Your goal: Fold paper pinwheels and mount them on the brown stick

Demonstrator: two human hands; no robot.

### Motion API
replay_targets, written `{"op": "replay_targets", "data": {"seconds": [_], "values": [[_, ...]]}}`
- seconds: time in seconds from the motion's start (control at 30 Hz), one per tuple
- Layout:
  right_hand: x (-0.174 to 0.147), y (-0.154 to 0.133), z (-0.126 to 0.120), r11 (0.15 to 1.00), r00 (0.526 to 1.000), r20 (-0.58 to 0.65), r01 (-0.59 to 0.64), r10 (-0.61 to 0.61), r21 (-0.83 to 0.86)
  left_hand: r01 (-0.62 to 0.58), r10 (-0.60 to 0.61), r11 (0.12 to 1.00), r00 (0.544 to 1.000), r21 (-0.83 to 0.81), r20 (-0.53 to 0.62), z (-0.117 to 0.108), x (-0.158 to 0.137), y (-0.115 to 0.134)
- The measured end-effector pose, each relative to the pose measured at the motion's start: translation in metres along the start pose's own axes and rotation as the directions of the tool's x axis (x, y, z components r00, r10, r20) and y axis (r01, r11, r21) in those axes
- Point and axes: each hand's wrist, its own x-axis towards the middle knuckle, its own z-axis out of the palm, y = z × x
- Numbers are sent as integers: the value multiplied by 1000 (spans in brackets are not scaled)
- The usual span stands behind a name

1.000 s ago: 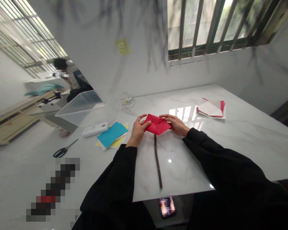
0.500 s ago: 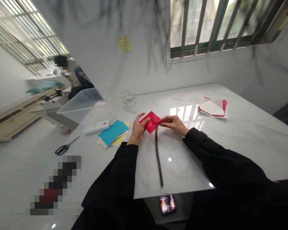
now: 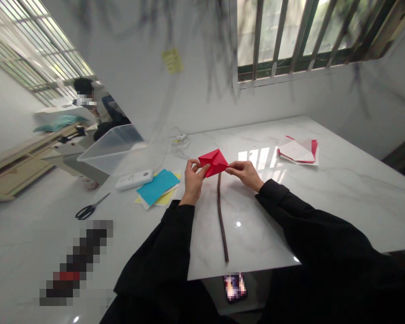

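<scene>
A folded piece of red paper (image 3: 216,161) is held between both hands above the white marble-patterned table (image 3: 273,216). My left hand (image 3: 194,179) pinches its left side, thumb on top. At the right corner, the fingertips of my right hand (image 3: 245,173) are closed on the paper. Fold lines and flaps show on its upper face. Beneath it a thin brown stick (image 3: 222,216) lies on the table, pointing towards me, its far end close under the paper.
To the left are blue paper (image 3: 159,186) over yellow and white sheets, a white device (image 3: 134,180), black scissors (image 3: 91,207) and a clear plastic bin (image 3: 111,150). Red and white papers (image 3: 299,150) lie at the right. A person (image 3: 101,108) sits beyond the bin.
The red paper has been turned and lifted slightly, so its flaps show more. My left fingers have shifted to its lower left edge. The stick stays on the table.
</scene>
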Motion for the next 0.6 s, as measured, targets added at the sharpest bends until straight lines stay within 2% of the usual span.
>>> {"op": "replay_targets", "data": {"seconds": [0.23, 0.43, 0.5, 0.6], "values": [[5, 2, -3, 997, 992, -127, -10, 20, 77, -52, 32, 985, 992, 166, 119, -3, -2, 10], [7, 2, -4, 984, 980, -179, -58, 89, 168, -139, 78, 972, 951, 189, 299, -5, -8, 18], [7, 1, -3, 980, 977, -181, -78, 112, 184, -158, 82, 960, 949, 232, 304, -4, -10, 17], [6, 0, -2, 976, 976, -172, -97, 131, 196, -161, 90, 944, 965, 288, 245, -3, -10, 12]]}}
